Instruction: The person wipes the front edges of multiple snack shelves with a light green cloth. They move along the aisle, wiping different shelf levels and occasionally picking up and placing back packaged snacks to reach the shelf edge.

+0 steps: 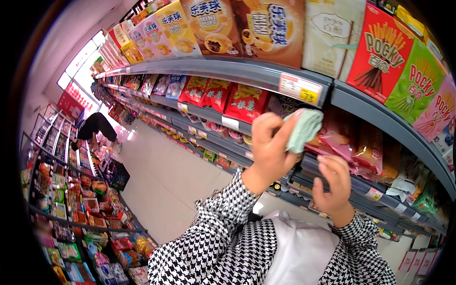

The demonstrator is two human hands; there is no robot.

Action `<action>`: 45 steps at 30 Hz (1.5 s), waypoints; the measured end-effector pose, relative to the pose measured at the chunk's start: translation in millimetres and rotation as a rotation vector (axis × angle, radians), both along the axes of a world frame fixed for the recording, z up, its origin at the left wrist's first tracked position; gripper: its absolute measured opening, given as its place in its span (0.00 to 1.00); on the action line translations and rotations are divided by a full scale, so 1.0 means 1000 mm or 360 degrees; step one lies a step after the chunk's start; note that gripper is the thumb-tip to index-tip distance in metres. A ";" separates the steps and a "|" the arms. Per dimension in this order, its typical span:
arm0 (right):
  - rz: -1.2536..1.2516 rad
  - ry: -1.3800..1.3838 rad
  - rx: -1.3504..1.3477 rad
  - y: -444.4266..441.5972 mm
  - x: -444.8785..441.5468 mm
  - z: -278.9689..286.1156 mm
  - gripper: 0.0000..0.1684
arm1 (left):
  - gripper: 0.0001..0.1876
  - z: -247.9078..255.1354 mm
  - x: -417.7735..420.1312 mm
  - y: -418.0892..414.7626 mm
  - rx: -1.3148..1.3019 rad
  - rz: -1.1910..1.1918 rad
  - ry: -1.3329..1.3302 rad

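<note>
My left hand (269, 151) is raised before the shelving with its fingers closed on a folded pale green cloth (304, 130). The cloth is in front of the second shelf, just below a price tag (300, 88) on the upper shelf edge (221, 67). To the right and a little lower, my right hand (335, 185) holds nothing; its thumb stands apart from the loosely curved fingers. Behind it lie pink-and-red snack bags (336, 139). Red snack packets (247, 103) stand left of the cloth. Whether the cloth touches the shelf I cannot tell.
Mini puff boxes (210, 26) and Pocky boxes (380, 53) line the upper shelf. Lower shelves hold cups (217, 128) and packets. Across the tiled aisle floor (160, 171), a person (98, 128) bends beside a rack of packaged snacks (85, 199). A dark box-like object (117, 175) stands by that rack.
</note>
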State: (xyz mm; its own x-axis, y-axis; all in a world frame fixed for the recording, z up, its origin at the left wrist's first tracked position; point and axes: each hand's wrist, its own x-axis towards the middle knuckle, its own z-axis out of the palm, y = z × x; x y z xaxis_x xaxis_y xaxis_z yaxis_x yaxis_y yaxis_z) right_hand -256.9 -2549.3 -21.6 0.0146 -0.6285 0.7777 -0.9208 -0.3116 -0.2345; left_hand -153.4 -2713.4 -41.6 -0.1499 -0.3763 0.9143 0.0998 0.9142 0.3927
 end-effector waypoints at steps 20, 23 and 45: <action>-0.0400 -0.0137 0.0024 -0.133 0.102 -0.059 0.23 | 0.28 -0.018 0.084 -0.230 -0.0252 0.0454 -0.0096; -0.0328 -0.0136 0.0071 -0.142 0.103 -0.059 0.23 | 0.26 -0.016 0.103 -0.258 -0.0126 0.0649 -0.0132; -0.0272 -0.0378 0.0138 -0.134 0.078 -0.071 0.18 | 0.30 0.017 0.026 -0.154 -0.0423 0.0030 -0.0103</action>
State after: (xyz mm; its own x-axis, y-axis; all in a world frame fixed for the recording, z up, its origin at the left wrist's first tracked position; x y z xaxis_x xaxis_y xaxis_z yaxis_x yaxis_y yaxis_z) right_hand -178.9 -2683.6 -93.1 -0.2729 -0.6704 0.6900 -0.8746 -0.1260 -0.4683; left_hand -127.4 -2867.6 -24.3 -0.2063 -0.1277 0.9701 0.0641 0.9876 0.1436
